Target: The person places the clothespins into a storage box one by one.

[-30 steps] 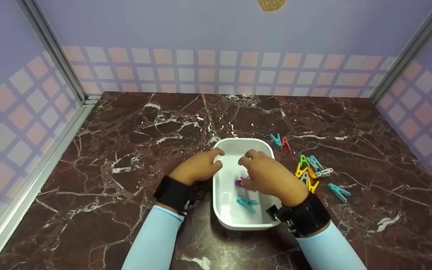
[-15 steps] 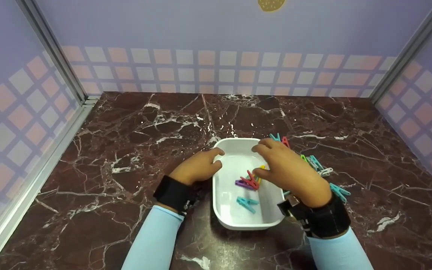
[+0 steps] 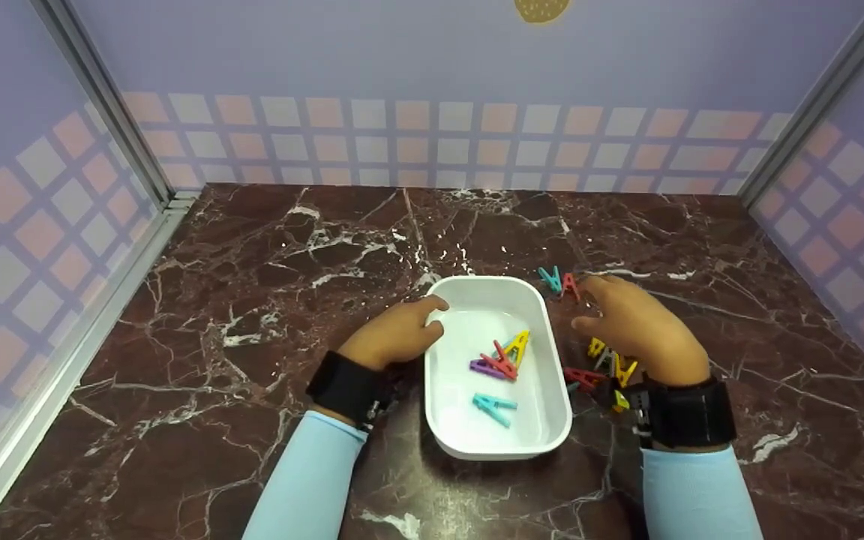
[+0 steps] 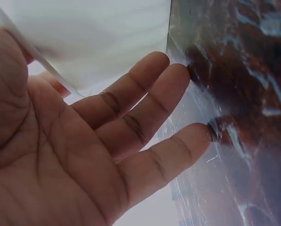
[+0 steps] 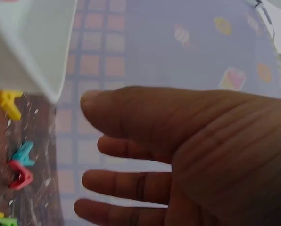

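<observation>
A white plastic box (image 3: 458, 435) stands in front of me with several clothespins on its floor: a yellow clothespin (image 3: 522, 345), a red clothespin (image 3: 502, 364), a purple clothespin (image 3: 483, 368) and a teal clothespin (image 3: 495, 409). My left hand (image 3: 394, 332) holds the box's left rim, thumb and index finger over the edge; in the left wrist view the other fingers stretch along the outer wall. Right of the box, my right hand (image 3: 646, 330) hovers over a pile of clothespins (image 3: 625, 370), fingers spread and nothing between them. It hides part of the pile.
Behind the pile lie a teal clothespin (image 3: 550, 280) and a red one (image 3: 570, 286), close to my right fingertips. Another red clothespin (image 3: 584, 377) lies near the box's right wall. Patterned panels (image 3: 432, 135) enclose the brown marbled table (image 3: 289, 255) at the back and sides.
My right hand has moved from over the box rightward to above the pile. The red and yellow clothespins in the box have come into view. My left hand has stayed at the rim.
</observation>
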Tool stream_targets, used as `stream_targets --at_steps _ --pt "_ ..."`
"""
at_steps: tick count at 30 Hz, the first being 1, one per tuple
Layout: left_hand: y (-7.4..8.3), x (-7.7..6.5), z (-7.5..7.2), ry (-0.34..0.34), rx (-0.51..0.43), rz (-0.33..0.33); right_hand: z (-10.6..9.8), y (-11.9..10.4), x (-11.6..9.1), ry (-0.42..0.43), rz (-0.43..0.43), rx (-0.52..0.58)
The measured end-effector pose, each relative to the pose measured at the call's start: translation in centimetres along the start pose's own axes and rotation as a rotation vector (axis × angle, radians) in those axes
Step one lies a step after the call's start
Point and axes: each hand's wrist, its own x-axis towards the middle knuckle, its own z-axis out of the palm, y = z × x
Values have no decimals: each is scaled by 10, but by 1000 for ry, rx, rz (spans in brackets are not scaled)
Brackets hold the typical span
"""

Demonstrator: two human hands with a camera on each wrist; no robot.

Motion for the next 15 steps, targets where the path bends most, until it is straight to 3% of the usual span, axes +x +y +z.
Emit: stream_targets --at_steps 5,15 --pt "-1 1 0 -3 5 -2 9 20 10 -66 112 -11" --pt "-2 0 1 4 15 3 31 36 25 -153 154 53"
